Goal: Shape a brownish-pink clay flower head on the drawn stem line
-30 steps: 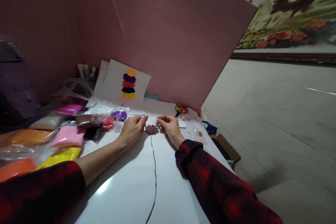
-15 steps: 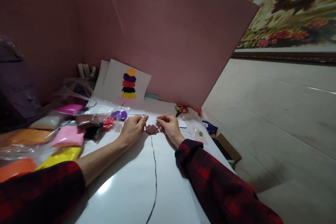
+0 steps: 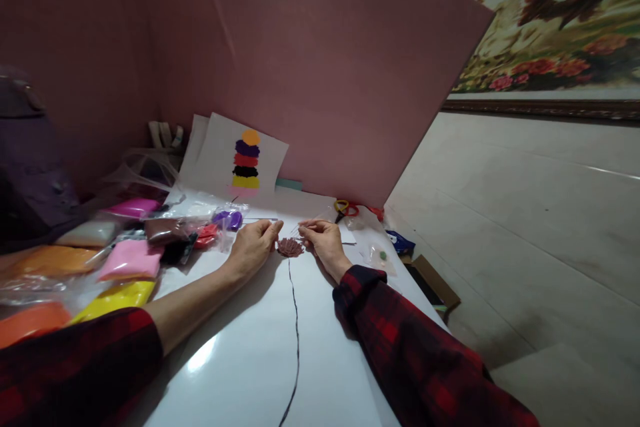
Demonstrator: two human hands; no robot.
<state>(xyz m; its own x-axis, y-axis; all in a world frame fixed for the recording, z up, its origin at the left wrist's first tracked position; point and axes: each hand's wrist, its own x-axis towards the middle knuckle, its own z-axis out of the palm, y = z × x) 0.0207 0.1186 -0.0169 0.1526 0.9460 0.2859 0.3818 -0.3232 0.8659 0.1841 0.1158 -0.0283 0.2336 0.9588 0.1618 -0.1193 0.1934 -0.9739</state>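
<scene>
On the white sheet (image 3: 240, 353) lies a brownish-mauve, ruffled patch (image 3: 290, 248) that looks like textured clay. A thin dark line (image 3: 297, 327) runs from its lower edge toward me. My left hand (image 3: 254, 248) rests just left of the patch, thumb and forefinger pinched together; whatever sits between them is too small to tell. On the other side, my right hand (image 3: 324, 245) has its fingers closed in a pinch by the patch's upper right edge. Something thin and pale shows at those fingertips, but I cannot make out what it is.
Bagged coloured clay, including a pink pack (image 3: 131, 260) and a yellow pack (image 3: 114, 300), crowds the left. A sheet with stacked colour patches (image 3: 270, 153) leans against the pink panel (image 3: 320, 73). Scissors (image 3: 341, 209) lie behind my right hand; an open box (image 3: 435, 280) stands right.
</scene>
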